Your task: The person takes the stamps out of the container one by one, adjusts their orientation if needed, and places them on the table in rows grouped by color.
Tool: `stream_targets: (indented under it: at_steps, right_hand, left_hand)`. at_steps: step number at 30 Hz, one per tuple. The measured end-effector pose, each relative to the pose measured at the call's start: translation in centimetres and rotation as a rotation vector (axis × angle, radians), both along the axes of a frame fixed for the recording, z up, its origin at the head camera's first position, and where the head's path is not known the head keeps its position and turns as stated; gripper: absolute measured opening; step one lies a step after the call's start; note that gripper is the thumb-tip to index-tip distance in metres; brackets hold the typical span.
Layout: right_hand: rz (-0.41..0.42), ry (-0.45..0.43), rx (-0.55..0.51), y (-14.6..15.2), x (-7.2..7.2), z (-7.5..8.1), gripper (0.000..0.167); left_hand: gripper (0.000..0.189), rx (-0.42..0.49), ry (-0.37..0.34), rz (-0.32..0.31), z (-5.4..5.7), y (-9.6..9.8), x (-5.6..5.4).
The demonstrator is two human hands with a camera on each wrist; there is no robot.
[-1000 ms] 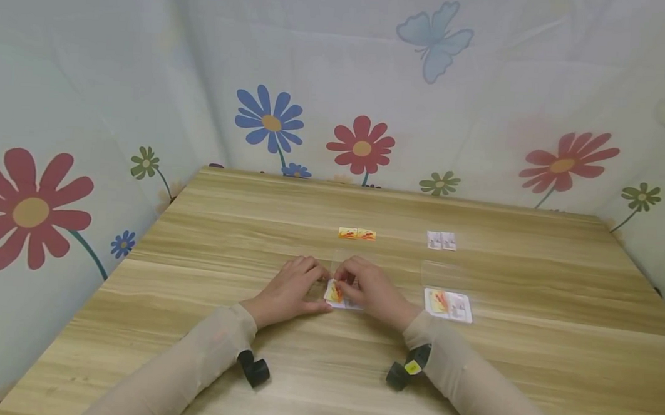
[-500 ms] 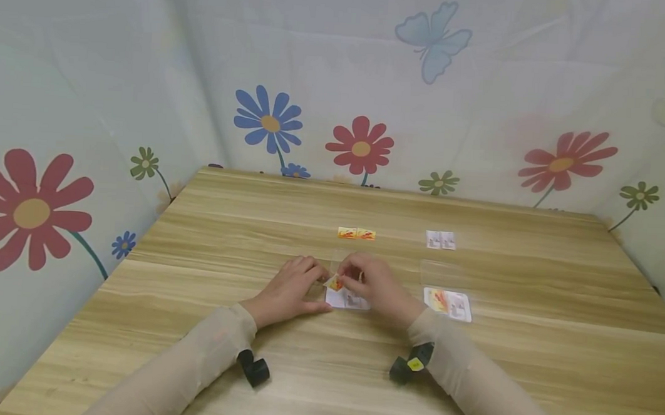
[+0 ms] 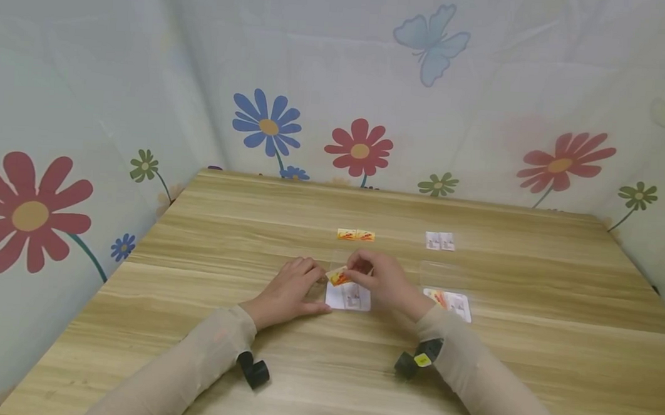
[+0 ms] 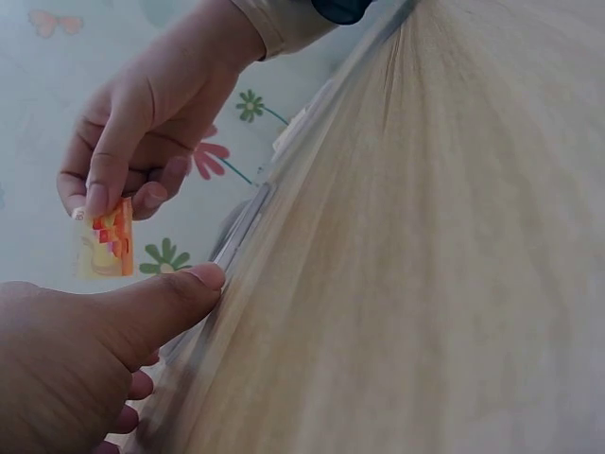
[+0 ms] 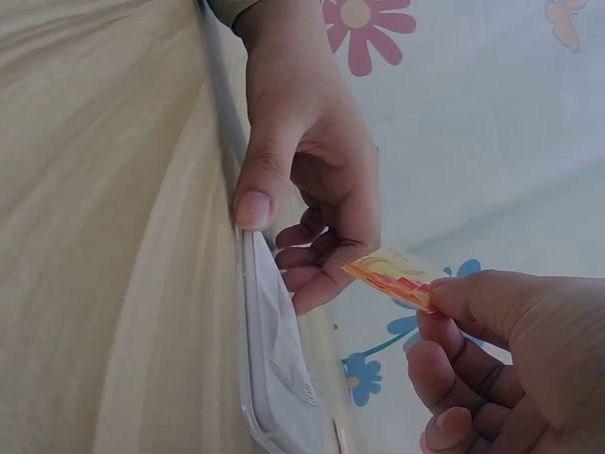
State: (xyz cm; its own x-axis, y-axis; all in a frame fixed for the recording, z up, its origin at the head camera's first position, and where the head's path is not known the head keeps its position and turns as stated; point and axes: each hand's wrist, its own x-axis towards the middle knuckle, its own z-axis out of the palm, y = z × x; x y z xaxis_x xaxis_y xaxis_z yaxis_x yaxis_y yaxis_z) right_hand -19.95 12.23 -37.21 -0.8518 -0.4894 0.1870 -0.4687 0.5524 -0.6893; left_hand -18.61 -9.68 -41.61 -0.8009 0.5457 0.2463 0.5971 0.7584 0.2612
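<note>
My right hand (image 3: 382,279) pinches a small yellow-and-orange printed card (image 5: 392,279) between thumb and index finger. The card is tilted above a shallow, clear-edged case (image 3: 336,300) with a white inside. A pale grey printed card (image 3: 353,294) lies in that case's right half. My left hand (image 3: 288,293) rests at the case's left side, its thumb (image 5: 253,208) touching the near left corner. The other left fingers bend loosely near the far left corner. In the left wrist view, the card (image 4: 106,241) hangs from the right fingertips above the left thumb.
To the right lies a second case (image 3: 464,307) with an orange and a grey card inside, its clear lid (image 3: 442,274) opened backwards. Farther back are two yellow-orange cards (image 3: 356,235) and two grey cards (image 3: 440,241). All lie on the wooden table (image 3: 224,227) before a flowered curtain.
My right hand has lifted the yellow-orange card up out of the case's left half and drawn back slightly to the right, baring the white beneath. My left hand has stayed put.
</note>
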Motion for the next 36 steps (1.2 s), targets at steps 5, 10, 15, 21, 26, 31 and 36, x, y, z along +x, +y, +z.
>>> stream_targets:
  at_steps: [5,10,15,21,26,31,36]
  right_hand:
    - [-0.043,-0.050,-0.004,0.4,-0.3,0.1,0.008]
    - [-0.069,-0.086,-0.027,1.1,-0.7,0.0,0.008]
    - [-0.080,-0.106,-0.042,1.8,-1.0,0.1,0.010]
    - [-0.118,-0.179,-0.053,2.4,-1.8,0.4,0.014]
    - [-0.147,-0.193,-0.002,2.7,-2.6,0.9,0.015]
    - [-0.139,-0.170,-0.011,3.2,-3.5,1.2,0.015]
    - [-0.160,-0.187,-0.027,3.8,-4.0,1.4,0.016]
  left_hand:
    - [0.050,0.017,-0.002,-0.012,0.0,0.0,0.1]
    - [0.051,0.008,0.006,-0.013,-0.2,0.1,0.0]
    - [0.051,0.007,0.024,-0.012,-0.4,0.3,0.1]
    - [0.051,0.008,0.009,-0.005,-0.3,0.1,0.0]
    - [0.052,0.004,0.015,-0.008,-0.2,0.0,0.1]
    - [0.052,0.006,0.003,-0.006,0.1,-0.1,0.3]
    - [0.053,-0.001,-0.015,0.000,0.2,0.0,0.3]
